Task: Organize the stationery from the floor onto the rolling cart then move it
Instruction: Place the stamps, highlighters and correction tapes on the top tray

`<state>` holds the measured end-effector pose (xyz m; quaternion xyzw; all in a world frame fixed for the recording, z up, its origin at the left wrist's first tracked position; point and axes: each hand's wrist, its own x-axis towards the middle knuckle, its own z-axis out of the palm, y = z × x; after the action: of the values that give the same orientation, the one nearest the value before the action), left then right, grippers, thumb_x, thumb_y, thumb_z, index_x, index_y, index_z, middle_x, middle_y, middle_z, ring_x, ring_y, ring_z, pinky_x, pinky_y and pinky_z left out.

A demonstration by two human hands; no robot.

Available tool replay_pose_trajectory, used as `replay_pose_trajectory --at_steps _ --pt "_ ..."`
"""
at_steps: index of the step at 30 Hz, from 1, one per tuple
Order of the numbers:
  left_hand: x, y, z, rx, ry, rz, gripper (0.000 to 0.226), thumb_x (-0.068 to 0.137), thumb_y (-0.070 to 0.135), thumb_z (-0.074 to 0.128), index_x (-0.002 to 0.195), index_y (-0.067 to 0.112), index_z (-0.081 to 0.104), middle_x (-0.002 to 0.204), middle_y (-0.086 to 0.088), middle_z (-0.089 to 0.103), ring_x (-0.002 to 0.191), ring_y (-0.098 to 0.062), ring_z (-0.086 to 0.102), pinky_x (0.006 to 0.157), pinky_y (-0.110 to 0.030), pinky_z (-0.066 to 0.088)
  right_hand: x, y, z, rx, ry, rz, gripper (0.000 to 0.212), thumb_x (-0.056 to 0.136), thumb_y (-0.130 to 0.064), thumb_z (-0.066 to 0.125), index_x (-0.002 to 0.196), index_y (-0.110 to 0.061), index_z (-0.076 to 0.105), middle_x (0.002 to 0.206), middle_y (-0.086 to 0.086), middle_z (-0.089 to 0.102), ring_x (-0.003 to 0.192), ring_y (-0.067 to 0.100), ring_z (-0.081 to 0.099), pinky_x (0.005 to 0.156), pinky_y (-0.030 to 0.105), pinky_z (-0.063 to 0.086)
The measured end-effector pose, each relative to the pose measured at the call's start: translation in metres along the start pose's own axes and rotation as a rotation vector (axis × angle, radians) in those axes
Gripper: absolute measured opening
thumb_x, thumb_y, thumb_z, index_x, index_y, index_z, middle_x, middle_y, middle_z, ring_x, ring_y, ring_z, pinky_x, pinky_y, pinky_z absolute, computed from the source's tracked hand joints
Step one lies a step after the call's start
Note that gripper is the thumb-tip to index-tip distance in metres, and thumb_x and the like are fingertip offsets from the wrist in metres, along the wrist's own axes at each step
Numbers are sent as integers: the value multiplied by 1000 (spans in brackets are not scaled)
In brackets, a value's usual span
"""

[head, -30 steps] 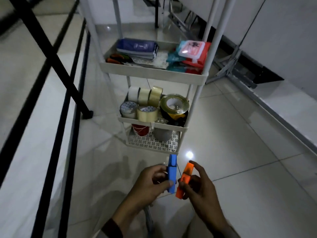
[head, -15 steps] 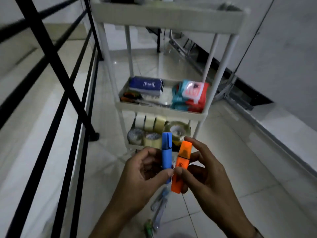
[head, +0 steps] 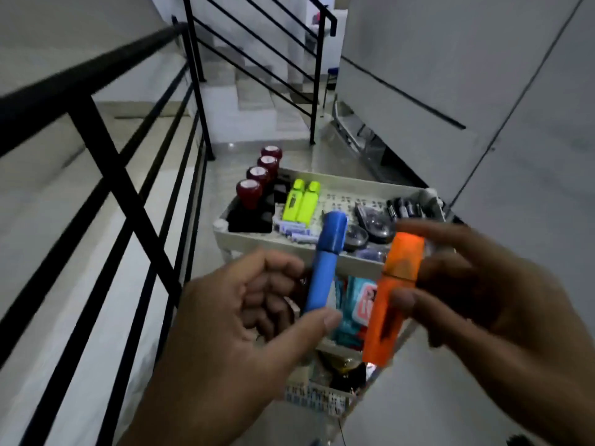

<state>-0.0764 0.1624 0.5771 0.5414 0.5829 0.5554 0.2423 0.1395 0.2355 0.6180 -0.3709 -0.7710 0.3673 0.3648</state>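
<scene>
Hands hover over the rolling cart [head: 325,252]: left hand [head: 244,320] pinches a blue highlighter [head: 325,265], right hand [head: 476,304] an orange highlighter [head: 392,294]; next, probably lower both beside the yellow highlighters [head: 301,204].

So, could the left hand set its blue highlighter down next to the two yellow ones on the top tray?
Probably yes: the left hand holds the blue highlighter just short of the top tray, and nothing blocks the way to the yellow highlighters.
</scene>
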Motion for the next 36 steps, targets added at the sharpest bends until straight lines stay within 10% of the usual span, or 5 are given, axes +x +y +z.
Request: replay_pose_trajectory --at_steps 12,22,36 --pt "71 -4 1 304 119 -52 32 76 35 89 100 30 67 69 8 69 55 -10 66 47 -17 53 191 42 21 -130 -174 185 39 93 -15 77 123 -19 52 82 13 80 71 28 79 65 52 65" --pt "104 -7 17 478 75 -91 41 84 44 84 113 29 61 75 14 59 60 -1 59 53 -9 40 227 70 37 -689 -252 108 29 87 -35 81 107 -16 73 105 8 74 92 24 71 86 42 60" --pt "125 -17 32 616 53 -121 40 89 43 79 119 24 60 92 4 68 87 -16 68 66 -21 50 197 71 28 -689 -426 -35 60 78 -60 77 127 -29 65 100 -7 76 84 5 70 80 31 62"
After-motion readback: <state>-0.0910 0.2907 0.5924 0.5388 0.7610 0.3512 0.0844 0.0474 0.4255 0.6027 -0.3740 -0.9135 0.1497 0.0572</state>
